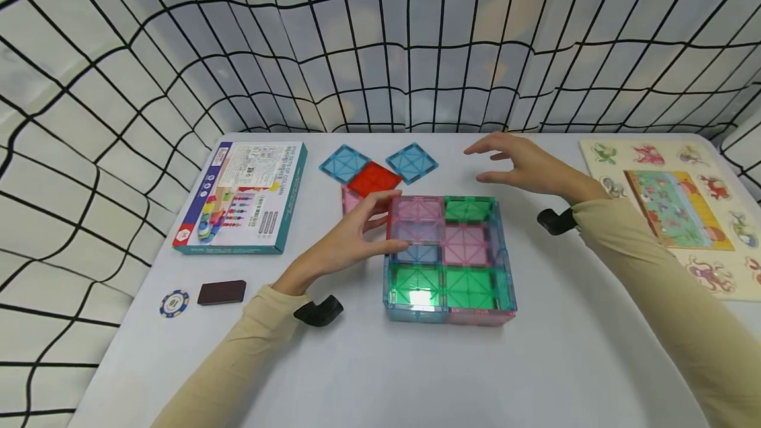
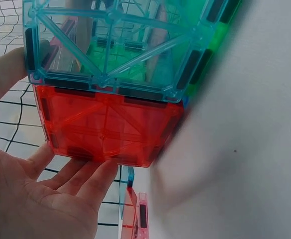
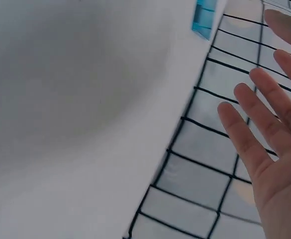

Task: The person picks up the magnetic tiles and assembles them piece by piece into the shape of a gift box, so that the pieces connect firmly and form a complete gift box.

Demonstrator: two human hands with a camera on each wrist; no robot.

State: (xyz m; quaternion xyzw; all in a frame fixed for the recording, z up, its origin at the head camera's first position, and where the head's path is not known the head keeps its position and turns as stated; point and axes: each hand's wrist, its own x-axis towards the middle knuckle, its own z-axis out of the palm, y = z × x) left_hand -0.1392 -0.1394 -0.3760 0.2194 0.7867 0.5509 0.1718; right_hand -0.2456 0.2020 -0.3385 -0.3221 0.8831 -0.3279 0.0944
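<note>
A low, open-topped box of translucent magnetic tiles [image 1: 416, 314], with blue and pink walls and green, pink and blue floor squares, stands mid-table. My left hand [image 1: 357, 236] grips its left wall near the far corner, thumb over the top edge. In the left wrist view, those fingers touch a red wall tile [image 2: 105, 127] beside a blue tile [image 2: 110, 55]. Fingers spread and holding nothing, my right hand [image 1: 526, 164] hovers beyond the box's far right corner. Behind the box lie two blue tiles [image 1: 345, 163], a red tile [image 1: 374, 179] and a partly hidden pink tile [image 1: 349, 199].
A boxed toy set [image 1: 255, 197] lies at the left, with a poker chip [image 1: 174, 304] and a dark brown block [image 1: 222, 292] nearer me. A picture board with sea animals [image 1: 678, 210] lies at the right. Black netting [image 1: 410, 45] surrounds the table's back and sides.
</note>
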